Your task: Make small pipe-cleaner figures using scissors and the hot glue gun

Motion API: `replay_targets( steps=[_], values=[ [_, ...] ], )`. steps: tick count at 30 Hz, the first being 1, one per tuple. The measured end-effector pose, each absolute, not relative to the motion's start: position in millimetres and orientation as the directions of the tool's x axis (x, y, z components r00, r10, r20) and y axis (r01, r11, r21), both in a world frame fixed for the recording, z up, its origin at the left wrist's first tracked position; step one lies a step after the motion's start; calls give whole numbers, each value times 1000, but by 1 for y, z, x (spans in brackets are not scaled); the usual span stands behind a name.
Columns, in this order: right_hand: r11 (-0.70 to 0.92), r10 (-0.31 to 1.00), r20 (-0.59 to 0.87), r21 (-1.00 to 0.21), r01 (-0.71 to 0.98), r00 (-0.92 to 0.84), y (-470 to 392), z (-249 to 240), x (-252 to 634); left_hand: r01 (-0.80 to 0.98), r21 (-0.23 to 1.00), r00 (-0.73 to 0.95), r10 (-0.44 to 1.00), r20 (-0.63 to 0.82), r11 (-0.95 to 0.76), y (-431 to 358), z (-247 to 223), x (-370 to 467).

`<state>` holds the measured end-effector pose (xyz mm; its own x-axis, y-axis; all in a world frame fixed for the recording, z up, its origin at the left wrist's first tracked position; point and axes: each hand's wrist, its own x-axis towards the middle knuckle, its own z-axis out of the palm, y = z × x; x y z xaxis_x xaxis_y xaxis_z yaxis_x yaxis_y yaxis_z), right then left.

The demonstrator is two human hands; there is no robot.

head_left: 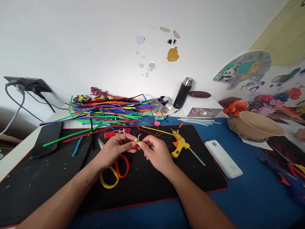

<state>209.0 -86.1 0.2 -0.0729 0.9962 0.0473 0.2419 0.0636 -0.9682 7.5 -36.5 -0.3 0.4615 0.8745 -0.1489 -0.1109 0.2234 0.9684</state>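
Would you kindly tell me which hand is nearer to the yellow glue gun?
Right. The right hand is just to the left of the yellow glue gun; the left hand is farther left, on the far side of the right hand.

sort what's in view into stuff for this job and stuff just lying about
Likely for the job:
small red-and-yellow piece in left hand and right hand
fuzzy stems
scissors
glue gun

Apparently just lying about:
flask
bowl
power bank
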Motion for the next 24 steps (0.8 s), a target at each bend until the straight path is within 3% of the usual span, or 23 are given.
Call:
replay_targets(
  steps=[24],
  values=[
    [32,997,20,-982,185,-70,-86,-1,209,-124,935,527,820,-223,334,-36,4,8]
  ],
)
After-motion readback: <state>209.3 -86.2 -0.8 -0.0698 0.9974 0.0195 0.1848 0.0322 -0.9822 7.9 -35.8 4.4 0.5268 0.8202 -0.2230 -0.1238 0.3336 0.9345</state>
